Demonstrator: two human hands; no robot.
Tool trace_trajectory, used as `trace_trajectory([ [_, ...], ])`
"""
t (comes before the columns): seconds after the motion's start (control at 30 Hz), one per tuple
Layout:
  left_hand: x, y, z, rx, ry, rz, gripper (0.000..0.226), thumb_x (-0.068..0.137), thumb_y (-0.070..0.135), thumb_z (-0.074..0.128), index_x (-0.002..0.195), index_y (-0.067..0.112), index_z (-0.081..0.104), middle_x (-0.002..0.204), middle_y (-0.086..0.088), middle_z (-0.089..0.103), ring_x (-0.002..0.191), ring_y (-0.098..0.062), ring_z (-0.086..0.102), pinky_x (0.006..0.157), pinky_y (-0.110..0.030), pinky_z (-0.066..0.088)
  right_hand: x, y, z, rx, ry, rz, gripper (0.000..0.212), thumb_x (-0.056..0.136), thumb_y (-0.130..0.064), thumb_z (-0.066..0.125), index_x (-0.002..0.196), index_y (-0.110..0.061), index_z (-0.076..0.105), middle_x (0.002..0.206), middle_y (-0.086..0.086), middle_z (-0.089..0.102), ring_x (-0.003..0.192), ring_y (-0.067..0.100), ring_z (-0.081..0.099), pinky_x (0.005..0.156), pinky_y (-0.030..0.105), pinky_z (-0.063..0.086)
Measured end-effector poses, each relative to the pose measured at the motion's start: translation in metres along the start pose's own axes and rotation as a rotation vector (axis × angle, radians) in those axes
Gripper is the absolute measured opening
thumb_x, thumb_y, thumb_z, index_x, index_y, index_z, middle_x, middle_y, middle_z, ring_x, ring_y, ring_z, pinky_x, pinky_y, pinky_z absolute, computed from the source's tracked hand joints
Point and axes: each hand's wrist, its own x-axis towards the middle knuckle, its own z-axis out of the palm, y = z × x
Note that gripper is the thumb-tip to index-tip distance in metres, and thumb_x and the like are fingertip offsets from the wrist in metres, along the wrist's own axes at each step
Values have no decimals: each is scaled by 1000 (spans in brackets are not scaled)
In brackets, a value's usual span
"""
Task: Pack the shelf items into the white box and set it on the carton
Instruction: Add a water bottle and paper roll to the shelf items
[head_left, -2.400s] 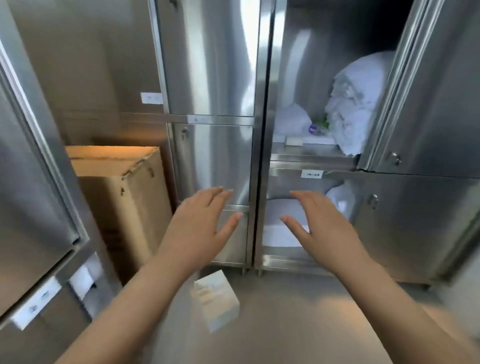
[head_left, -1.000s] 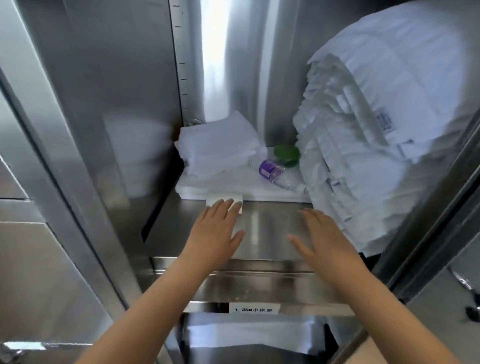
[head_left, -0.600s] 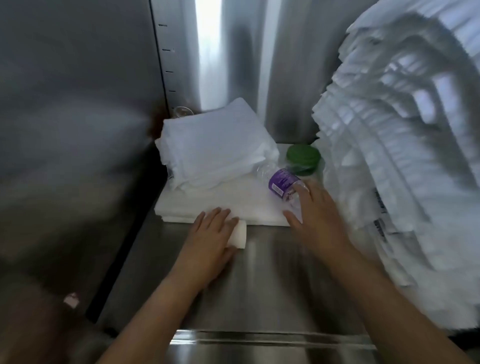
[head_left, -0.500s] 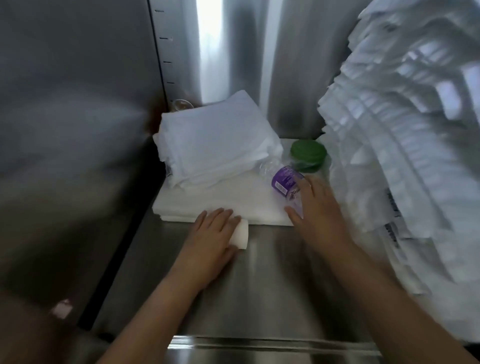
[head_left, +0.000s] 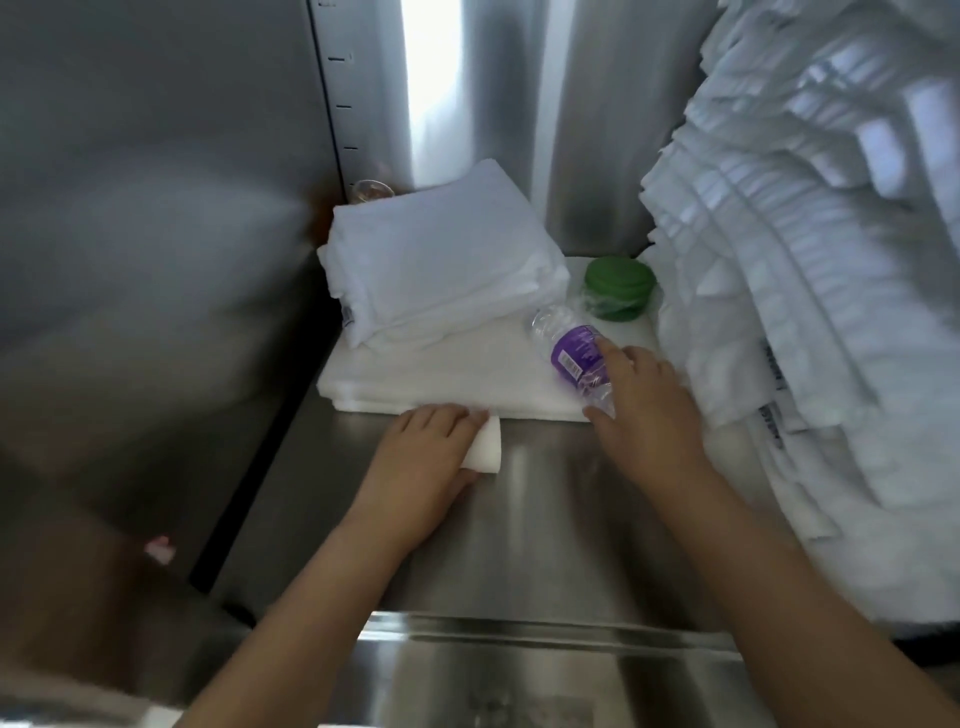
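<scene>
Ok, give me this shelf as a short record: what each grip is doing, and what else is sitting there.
place: steel cabinet shelf
left grip: holds a small white block by the front edge of a flat white cloth
right grip: finger and thumb round a plastic water bottle, purple label, lying on its side on the cloth
behind the bottle: green jar
back left: folded white towels
right side: tall pile of white linen
white box: not in view

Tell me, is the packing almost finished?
Barely started. Nothing looks packed: the box is out of view. In hand: the left hand grips a white block, and the right hand grips the bottle lying on the towels. Left: the green jar, then packing and setting the box on the carton.
</scene>
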Motion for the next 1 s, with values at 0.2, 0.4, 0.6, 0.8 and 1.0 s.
trace_trajectory([
  [0.2, -55, 27, -34, 52, 31, -37, 59, 73, 27, 74, 128, 15, 55, 119, -5, 60, 106, -28, 58, 89, -38, 44, -69, -10, -16, 150, 32, -89, 67, 83, -29, 63, 142, -15, 36, 123, 12, 50, 102, 32, 48, 85, 40, 44],
  [0.4, -163, 73, -76, 117, 130, -132, 66, 59, 24, 87, 119, 11, 63, 106, -7, 66, 95, -29, 65, 83, -41, 51, -166, -30, -30, 271, 70, -220, 68, 81, -28, 66, 142, -17, 37, 126, 7, 49, 109, 28, 48, 88, 37, 42],
  [0.6, -301, 108, -111, 141, 121, -346, 61, 77, 32, 74, 132, 19, 53, 122, -1, 59, 113, -25, 54, 96, -36, 41, -275, -74, -44, 416, 52, -394, 64, 82, -28, 66, 139, -18, 39, 131, 5, 49, 113, 27, 46, 94, 37, 41],
  [0.8, -445, 122, -177, 264, 136, -595, 62, 72, 30, 78, 129, 18, 55, 116, -2, 61, 106, -26, 58, 91, -37, 46, -363, -171, -69, 536, -59, -667, 69, 82, -28, 70, 141, -21, 35, 133, 1, 47, 117, 21, 46, 94, 34, 45],
  [1.0, -610, 132, -246, 459, 229, -861, 67, 61, 24, 86, 122, 15, 60, 108, -4, 64, 94, -28, 63, 80, -39, 51, -458, -304, -91, 627, -106, -984, 71, 75, -23, 76, 138, -17, 43, 127, 3, 53, 112, 25, 49, 89, 37, 44],
])
